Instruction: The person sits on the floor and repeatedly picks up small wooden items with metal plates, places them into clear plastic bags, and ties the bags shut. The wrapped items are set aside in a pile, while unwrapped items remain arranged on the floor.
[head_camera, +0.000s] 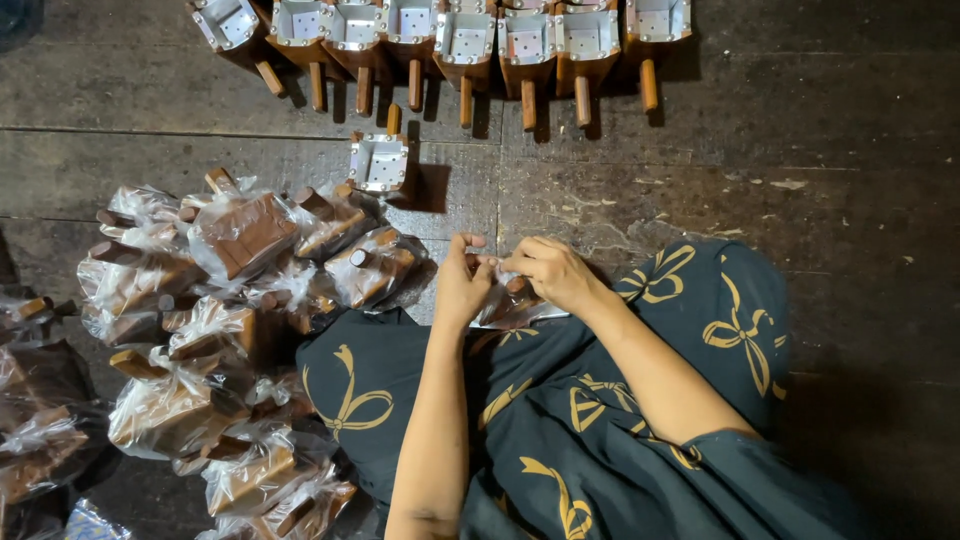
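Person sits on the dark floor (830, 150), lap covered by dark green cloth with gold bow pattern (600, 420). Both hands meet over the lap, near the middle of the floor area in view. Left hand (462, 282) has its fingers pinched closed on the top edge of a clear plastic bag (505, 305); right hand (550, 272) also pinches the same bag edge, fingertips of both hands nearly touching. The bag lies on the lap under the hands, with a brown wooden piece inside, mostly hidden by the hands. To the person's left, a pile of bagged wooden pieces (220, 320) spreads along the floor toward the left edge, each brown block with a short round handle wrapped in crinkled clear plastic. Just ahead of the hands, a single unwrapped wooden piece with a metal-lined tray (379, 163) stands alone, handle pointing to the far side. Along the far edge of the floor, a row of the same metal-lined wooden pieces (465, 40) sits side by side, handles pointing toward the person. Small pale scraps (788, 184) lie on the floor to the right.
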